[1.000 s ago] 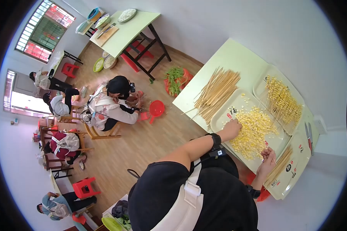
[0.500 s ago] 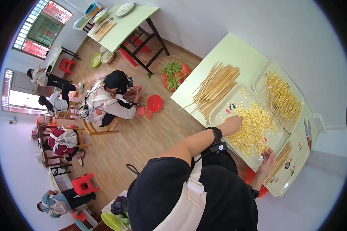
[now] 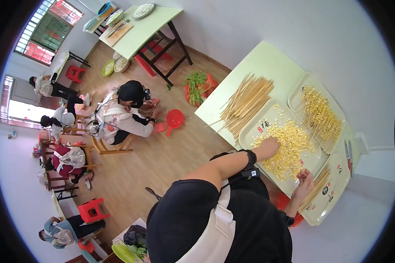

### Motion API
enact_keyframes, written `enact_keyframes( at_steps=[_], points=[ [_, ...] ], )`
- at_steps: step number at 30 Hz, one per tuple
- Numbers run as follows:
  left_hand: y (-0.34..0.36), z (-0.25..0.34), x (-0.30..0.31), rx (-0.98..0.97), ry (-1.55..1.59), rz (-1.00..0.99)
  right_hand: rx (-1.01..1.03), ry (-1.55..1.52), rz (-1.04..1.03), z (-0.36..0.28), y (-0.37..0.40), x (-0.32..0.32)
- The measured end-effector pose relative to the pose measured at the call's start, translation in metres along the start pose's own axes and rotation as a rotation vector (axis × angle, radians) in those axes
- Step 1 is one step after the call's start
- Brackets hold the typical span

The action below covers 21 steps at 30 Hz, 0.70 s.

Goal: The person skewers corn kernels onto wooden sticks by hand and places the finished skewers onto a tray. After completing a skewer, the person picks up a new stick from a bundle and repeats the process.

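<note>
My left hand (image 3: 267,148), a black band on its wrist, reaches over a tray (image 3: 249,134) and touches a pile of yellow corn kernels (image 3: 289,142). Its fingers are curled down and pressed together; their tips are hidden. At the pile's near edge is my right hand (image 3: 305,182), fingers pinched; what they hold is too small to make out. A second tray (image 3: 297,91) beyond carries skewers threaded with kernels (image 3: 322,113). Bare wooden sticks (image 3: 250,101) lie in a heap left of the kernels. More thin sticks (image 3: 316,188) rest on a third tray (image 3: 322,215) beside my right hand.
Two knives (image 3: 349,155) lie at the table's right end. A person (image 3: 123,114) sits on a chair near a red colander (image 3: 175,119). Greens in a red net bag (image 3: 199,87) stand on the floor by the table (image 3: 267,57). Several other people are further back.
My left hand has shifted slightly over the corn kernels. My right hand stays almost where it was, and the whole view has moved a little.
</note>
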<state>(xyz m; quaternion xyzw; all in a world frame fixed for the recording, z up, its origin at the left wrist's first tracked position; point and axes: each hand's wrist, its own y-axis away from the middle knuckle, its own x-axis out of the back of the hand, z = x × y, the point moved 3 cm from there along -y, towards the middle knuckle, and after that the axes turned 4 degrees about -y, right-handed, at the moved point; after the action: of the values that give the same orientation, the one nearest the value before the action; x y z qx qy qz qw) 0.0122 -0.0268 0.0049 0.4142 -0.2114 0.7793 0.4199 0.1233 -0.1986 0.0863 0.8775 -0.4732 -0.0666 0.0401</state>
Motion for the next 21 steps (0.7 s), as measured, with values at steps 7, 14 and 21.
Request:
enact_keyframes(
  at_steps=[7, 14, 21],
  points=[
    [-0.007, -0.009, -0.01, 0.087, 0.074, -0.011, -0.002, -0.01, 0.081, -0.001, 0.006, 0.024],
    [-0.011, -0.005, -0.004, 0.089, -0.125, -0.1, 0.001, -0.029, 0.106, -0.001, 0.011, 0.02],
    [-0.006, 0.0, -0.006, -0.16, -0.173, 0.069, 0.031, -0.022, 0.082, -0.002, 0.0, 0.014]
  ],
)
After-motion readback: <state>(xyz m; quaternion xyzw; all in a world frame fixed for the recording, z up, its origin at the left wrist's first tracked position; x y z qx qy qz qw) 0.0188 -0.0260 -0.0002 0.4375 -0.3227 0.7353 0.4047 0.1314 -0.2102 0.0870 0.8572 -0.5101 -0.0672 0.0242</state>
